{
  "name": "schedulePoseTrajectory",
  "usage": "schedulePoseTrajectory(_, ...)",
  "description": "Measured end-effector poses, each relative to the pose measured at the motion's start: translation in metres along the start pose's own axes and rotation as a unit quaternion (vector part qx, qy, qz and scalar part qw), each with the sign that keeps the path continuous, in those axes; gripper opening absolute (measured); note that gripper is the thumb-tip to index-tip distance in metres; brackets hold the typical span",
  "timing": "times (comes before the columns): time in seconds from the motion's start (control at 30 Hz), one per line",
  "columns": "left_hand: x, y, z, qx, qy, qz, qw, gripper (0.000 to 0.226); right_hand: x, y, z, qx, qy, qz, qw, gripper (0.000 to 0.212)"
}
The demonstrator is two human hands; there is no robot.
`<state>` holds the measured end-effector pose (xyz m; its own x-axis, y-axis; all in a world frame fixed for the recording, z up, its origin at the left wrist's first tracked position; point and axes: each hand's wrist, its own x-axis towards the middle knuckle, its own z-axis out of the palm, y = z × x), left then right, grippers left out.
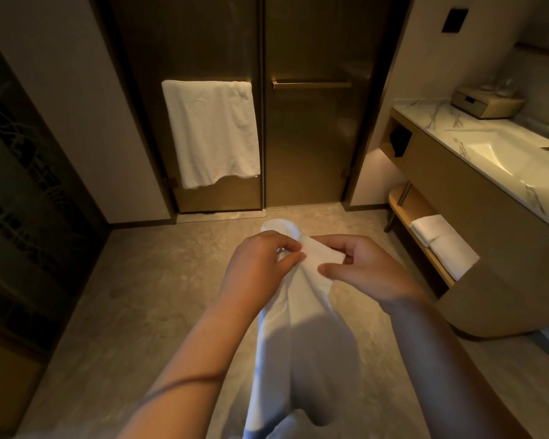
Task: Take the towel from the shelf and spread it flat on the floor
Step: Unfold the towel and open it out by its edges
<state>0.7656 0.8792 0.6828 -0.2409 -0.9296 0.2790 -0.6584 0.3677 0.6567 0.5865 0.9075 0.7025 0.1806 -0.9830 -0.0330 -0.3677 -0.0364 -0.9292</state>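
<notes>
A white towel (301,337) hangs in folds in front of me, above the stone floor (159,296). My left hand (257,267) pinches its top edge from the left. My right hand (365,270) grips the same edge from the right, fingers curled into the cloth. The two hands sit close together at the towel's top. The lower part of the towel drops out of the bottom of the view. The low wooden shelf (403,204) under the vanity is at the right.
Two folded white towels (442,243) lie on the shelf. Another white towel (210,131) hangs on the bar of the glass doors ahead. A marble vanity with a sink (501,153) and a box fills the right. A dark patterned panel stands at the left.
</notes>
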Motion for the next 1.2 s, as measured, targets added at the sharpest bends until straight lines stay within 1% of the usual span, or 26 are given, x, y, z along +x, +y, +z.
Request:
schedulePoseTrajectory(0.13,0.0,-0.002,0.001,-0.026,0.031,-0.017,0.999,0.008,-0.005,0.005,0.002,0.082,-0.035,0.003,0.996,0.052)
schedulePoseTrajectory(0.2,-0.001,-0.003,0.002,-0.04,0.044,-0.016,0.998,0.01,-0.005,0.008,0.003,0.107,-0.038,0.003,0.994,0.052)
schedulePoseTrajectory(0.37,-0.007,-0.001,0.007,-0.067,0.074,-0.008,0.995,0.011,-0.001,0.011,0.011,0.144,0.01,-0.006,0.989,0.048)
schedulePoseTrajectory(0.53,-0.005,0.002,0.003,-0.124,0.062,-0.012,0.99,0.002,0.004,0.013,0.021,0.163,0.06,-0.027,0.984,0.048)
schedulePoseTrajectory(0.7,-0.009,0.002,0.007,-0.156,0.055,-0.029,0.986,0.028,0.008,0.006,0.028,0.121,0.086,-0.053,0.987,0.049)
schedulePoseTrajectory(0.77,-0.011,0.001,0.009,-0.156,0.064,-0.034,0.985,0.033,0.01,0.006,0.031,0.117,0.094,-0.058,0.987,0.048)
schedulePoseTrajectory(0.8,-0.011,0.001,0.009,-0.154,0.07,-0.035,0.985,0.032,0.01,0.006,0.032,0.115,0.095,-0.063,0.987,0.048)
schedulePoseTrajectory(0.93,-0.009,-0.001,0.009,-0.158,0.084,-0.037,0.983,0.012,0.009,0.009,0.033,0.12,0.099,-0.058,0.986,0.047)
schedulePoseTrajectory(1.07,-0.007,-0.003,0.01,-0.171,0.094,-0.033,0.98,0.009,0.008,0.012,0.03,0.145,0.094,-0.048,0.984,0.04)
schedulePoseTrajectory(1.2,-0.003,-0.005,0.01,-0.167,0.085,-0.022,0.982,0.007,0.009,0.015,0.033,0.186,0.156,-0.027,0.97,0.028)
